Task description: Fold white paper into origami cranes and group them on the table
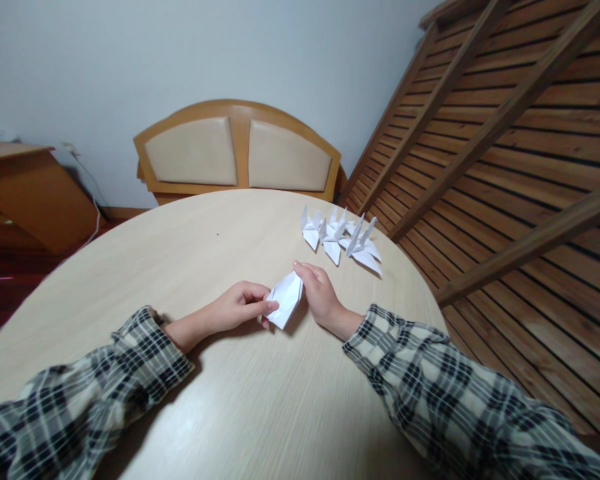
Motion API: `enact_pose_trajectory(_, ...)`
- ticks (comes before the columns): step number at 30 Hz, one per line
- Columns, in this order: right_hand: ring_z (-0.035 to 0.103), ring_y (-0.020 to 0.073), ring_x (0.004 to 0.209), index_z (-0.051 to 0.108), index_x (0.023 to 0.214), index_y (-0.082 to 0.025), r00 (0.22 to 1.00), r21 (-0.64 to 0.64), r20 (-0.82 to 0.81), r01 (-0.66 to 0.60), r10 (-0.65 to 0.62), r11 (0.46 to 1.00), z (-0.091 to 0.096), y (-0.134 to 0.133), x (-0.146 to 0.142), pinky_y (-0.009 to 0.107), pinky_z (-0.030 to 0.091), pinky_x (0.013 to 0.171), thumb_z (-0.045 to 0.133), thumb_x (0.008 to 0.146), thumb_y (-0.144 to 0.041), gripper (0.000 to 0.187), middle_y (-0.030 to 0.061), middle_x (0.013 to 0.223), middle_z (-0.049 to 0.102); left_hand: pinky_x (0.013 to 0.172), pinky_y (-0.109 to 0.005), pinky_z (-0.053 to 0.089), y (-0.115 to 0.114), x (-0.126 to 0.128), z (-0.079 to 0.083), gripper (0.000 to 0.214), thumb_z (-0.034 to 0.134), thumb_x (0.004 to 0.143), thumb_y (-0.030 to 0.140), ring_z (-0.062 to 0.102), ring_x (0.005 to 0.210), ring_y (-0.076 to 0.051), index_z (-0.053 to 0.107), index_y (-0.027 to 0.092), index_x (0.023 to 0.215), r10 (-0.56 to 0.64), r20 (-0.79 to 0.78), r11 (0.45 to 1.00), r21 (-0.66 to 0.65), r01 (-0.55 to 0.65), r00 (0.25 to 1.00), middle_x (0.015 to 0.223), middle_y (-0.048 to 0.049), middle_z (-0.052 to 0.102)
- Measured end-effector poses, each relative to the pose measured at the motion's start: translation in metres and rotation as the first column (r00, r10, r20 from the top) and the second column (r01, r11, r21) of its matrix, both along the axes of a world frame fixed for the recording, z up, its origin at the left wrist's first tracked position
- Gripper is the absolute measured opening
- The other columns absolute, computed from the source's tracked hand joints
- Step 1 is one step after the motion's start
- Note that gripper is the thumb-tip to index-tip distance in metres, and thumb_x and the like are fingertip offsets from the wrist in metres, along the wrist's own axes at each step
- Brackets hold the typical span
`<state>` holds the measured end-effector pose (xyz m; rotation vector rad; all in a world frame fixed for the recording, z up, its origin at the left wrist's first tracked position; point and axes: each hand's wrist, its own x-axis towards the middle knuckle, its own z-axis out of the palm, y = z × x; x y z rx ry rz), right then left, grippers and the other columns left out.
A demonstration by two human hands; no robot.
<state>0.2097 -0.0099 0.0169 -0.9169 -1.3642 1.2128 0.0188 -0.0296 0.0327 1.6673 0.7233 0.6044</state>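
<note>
Between my two hands is a small piece of folded white paper, raised a little above the table. My left hand pinches its left side, thumb on top and fingers underneath. At the paper's upper right corner, my right hand closes with the thumb and a finger on the edge; its other fingers are partly hidden. Several white paper cranes stand grouped just beyond my right hand, with wings and pointed tips showing.
The round, light wooden table lies under both hands. Behind it is a headboard with two cream panels against the wall. A slatted wooden frame leans along the right. At the left stands a brown desk with a white cable nearby.
</note>
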Motion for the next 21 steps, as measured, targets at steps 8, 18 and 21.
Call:
enact_pose_trajectory(8, 0.046, 0.0134, 0.061, 0.05, 0.076, -0.023, 0.996, -0.005, -0.092, -0.001, 0.0, 1.0, 0.002, 0.006, 0.001, 0.029, 0.04, 0.058, 0.054, 0.084, -0.073, 0.051, -0.0029, 0.067, 0.047, 0.06, -0.024, 0.043, 0.003, 0.005, -0.002, 0.038, 0.061, 0.09, 0.048, 0.053, 0.059, -0.011, 0.065, 0.016, 0.071, 0.276, 0.14, 0.959, 0.022, -0.282, 0.951, 0.063, -0.001, 0.063)
enact_pose_trajectory(18, 0.054, 0.0111, 0.066, 0.055, 0.092, -0.024, 0.988, 0.065, -0.016, -0.153, 0.154, 0.986, 0.003, -0.001, -0.002, 0.028, 0.048, 0.064, 0.07, 0.082, -0.046, 0.029, -0.0035, 0.079, 0.056, 0.056, -0.02, 0.046, 0.013, 0.006, -0.014, 0.03, 0.07, 0.085, 0.044, 0.058, 0.059, -0.01, 0.063, 0.016, 0.081, 0.532, 0.293, 0.842, -0.288, -0.457, 0.794, 0.067, -0.0009, 0.065)
enact_pose_trajectory(21, 0.056, 0.0114, 0.069, 0.055, 0.093, -0.024, 0.987, 0.059, -0.018, -0.159, 0.16, 0.986, 0.002, 0.0, -0.003, 0.029, 0.05, 0.067, 0.071, 0.082, -0.04, 0.026, -0.0031, 0.081, 0.057, 0.057, -0.02, 0.047, 0.012, 0.007, -0.013, 0.028, 0.07, 0.086, 0.043, 0.058, 0.06, -0.01, 0.063, 0.015, 0.081, 0.529, 0.294, 0.845, -0.27, -0.461, 0.796, 0.069, -0.0008, 0.065)
